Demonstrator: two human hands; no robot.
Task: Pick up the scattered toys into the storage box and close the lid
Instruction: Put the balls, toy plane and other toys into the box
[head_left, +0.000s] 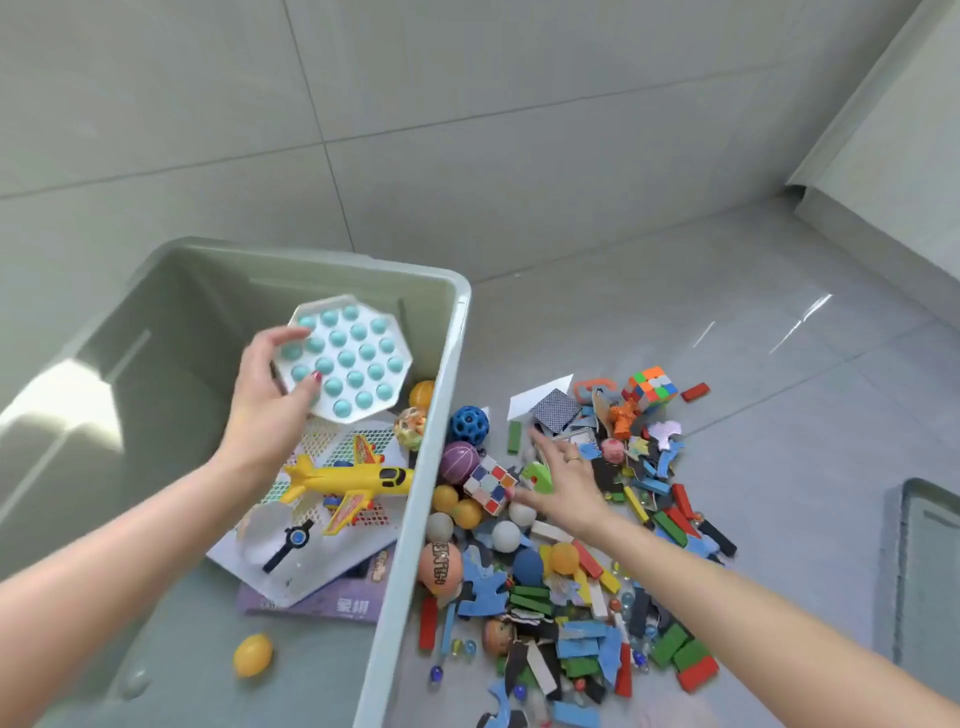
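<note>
Box (410, 519) stands open at 9 o'clock in the view, pale green, its right wall touching the toy pile. Inside are seen a yellow plane (348, 480) on a white mesh board (332, 441), a booklet, a yellow ball (253, 654) and two balls in the far corner. No lid is identified with certainty; a grey-green slab (930, 582) at 3 o'clock may be it.

Left hand (265, 400) grips a white octagonal pop pad (345, 358) by its near edge, thumb on the bubbled face, held above the box interior. Right hand (563, 483) is spread, fingers straight, holding nothing, reaching over the pile (571, 561) near a white-faced cube (491, 486) and a green piece (537, 475).

Judged step: pad to be released, next toy to be taken.
- Pad is best lowered flat onto the board, not dropped on edge, so space is kept.
- Cube is judged the easiest next grasp; it should be pinched across opposite faces.
- Marbles and balls may roll if the pile is disturbed; they should be scooped toward the box wall.
</note>
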